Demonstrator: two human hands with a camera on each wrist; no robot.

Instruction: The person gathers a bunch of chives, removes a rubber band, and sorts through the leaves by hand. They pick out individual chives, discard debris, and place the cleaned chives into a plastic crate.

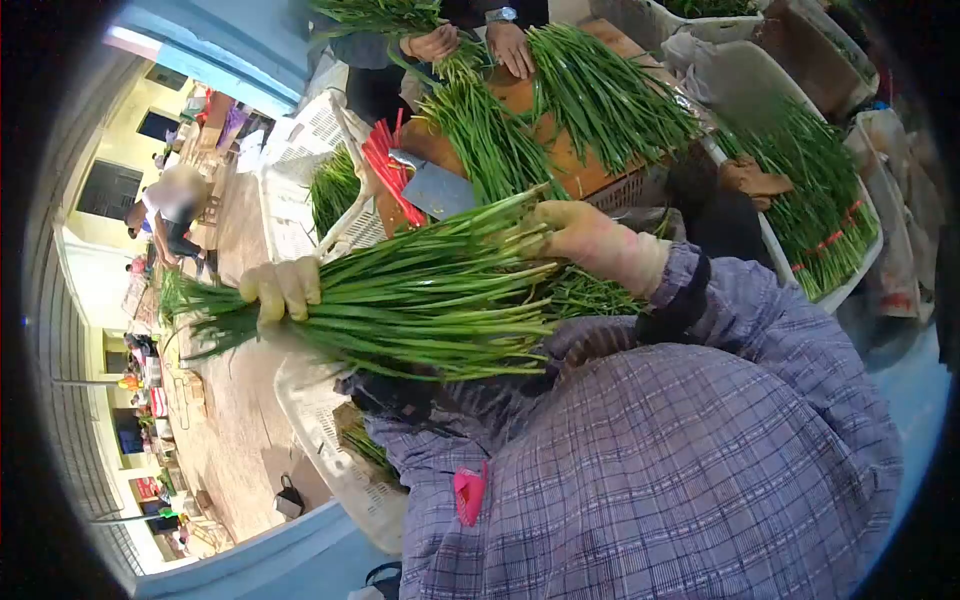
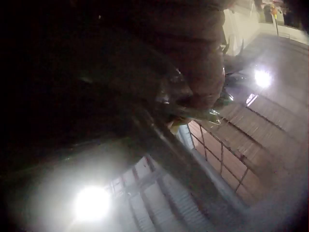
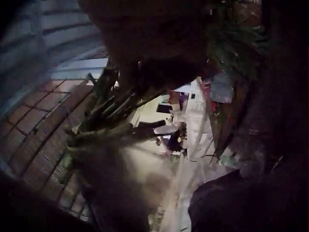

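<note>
A large bunch of long green stalks (image 1: 430, 290) lies sideways in front of the checked top in the head view. My gloved left hand (image 1: 281, 290) grips its leafy end, fingers curled over the stalks. At the pale cut ends, my gloved right hand (image 1: 595, 240) pinches some stalks at the upper edge; its fingertips are partly hidden. The left wrist view is mostly dark, with blurred leaves near the hand. In the right wrist view, stalk ends (image 3: 104, 116) show beside the dark shape of the hand.
Another person's hands (image 1: 510, 48) rest by green bundles (image 1: 610, 95) on a wooden table (image 1: 405, 150). Red ties (image 1: 385, 165) and a grey plate (image 1: 440, 188) lie there. White crates (image 1: 330, 400) stand left; a crate of bundled greens (image 1: 830, 215) stands right.
</note>
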